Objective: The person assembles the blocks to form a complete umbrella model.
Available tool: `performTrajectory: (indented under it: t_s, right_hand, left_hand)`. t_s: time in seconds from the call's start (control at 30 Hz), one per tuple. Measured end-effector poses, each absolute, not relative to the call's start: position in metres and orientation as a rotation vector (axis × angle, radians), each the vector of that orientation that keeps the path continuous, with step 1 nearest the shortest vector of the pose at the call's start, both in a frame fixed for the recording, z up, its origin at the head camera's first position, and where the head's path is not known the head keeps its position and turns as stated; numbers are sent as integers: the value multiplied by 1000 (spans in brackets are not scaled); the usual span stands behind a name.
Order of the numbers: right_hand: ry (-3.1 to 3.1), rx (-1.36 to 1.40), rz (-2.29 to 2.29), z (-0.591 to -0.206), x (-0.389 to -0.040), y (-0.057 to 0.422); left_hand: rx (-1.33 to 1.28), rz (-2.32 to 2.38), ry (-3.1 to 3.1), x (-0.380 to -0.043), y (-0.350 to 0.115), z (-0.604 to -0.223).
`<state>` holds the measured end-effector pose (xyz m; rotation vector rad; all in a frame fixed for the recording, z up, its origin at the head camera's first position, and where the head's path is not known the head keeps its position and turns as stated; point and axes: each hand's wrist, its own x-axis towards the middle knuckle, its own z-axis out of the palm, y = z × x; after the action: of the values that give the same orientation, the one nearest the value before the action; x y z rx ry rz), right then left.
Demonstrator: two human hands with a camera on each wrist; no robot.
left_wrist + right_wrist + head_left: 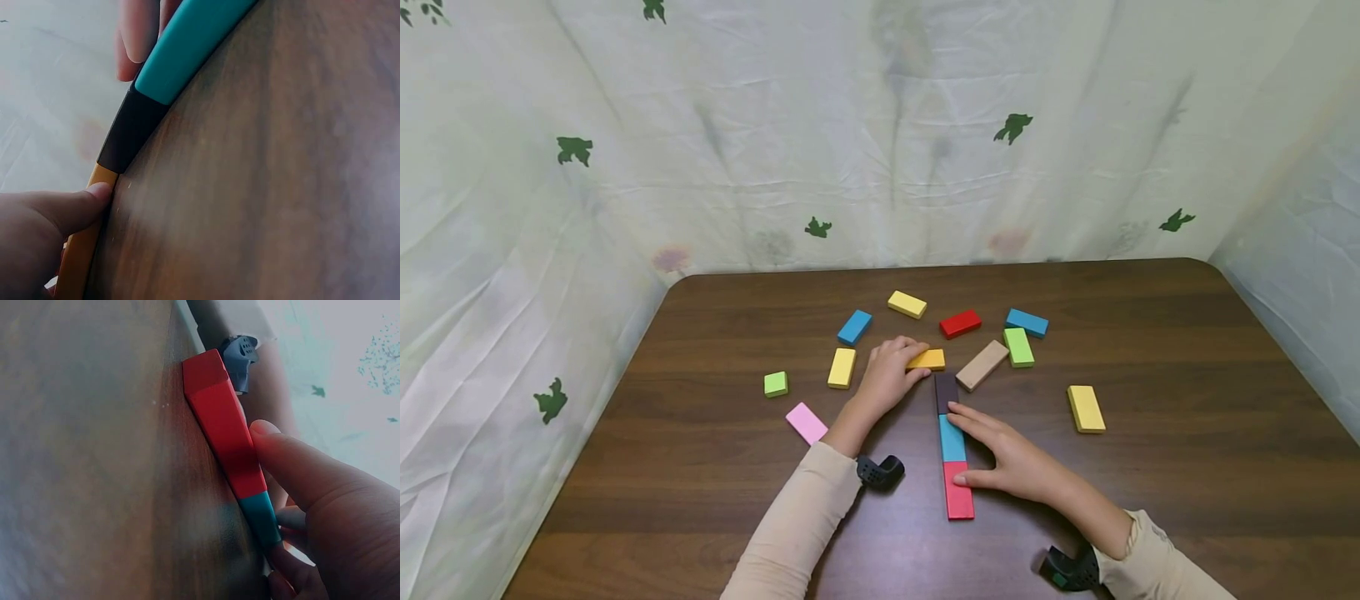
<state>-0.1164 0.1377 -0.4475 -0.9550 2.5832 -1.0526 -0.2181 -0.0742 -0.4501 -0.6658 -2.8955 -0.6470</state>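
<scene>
A straight row of blocks lies on the table: a red block nearest, a blue block in the middle, a black block farthest. My left hand pinches an orange block between thumb and fingers, crosswise by the row's far end. In the left wrist view, the orange block meets the black block. My right hand rests along the row, fingers nearly straight. Its thumb touches the red block; its other fingers lie by the blue block and the black one.
A beige block lies just right of the row's far end. Behind are a red block and a yellow block. A green block sits against a blue one. By the left forearm lies a pink block.
</scene>
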Motion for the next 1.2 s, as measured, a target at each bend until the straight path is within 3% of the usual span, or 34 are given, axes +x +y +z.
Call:
performTrajectory:
  t_s: [1.2]
  right_hand:
    - [2570, -938, -1055, -447, -116, 137]
  left_hand:
    - [-710, -691, -2902, -210, -79, -451]
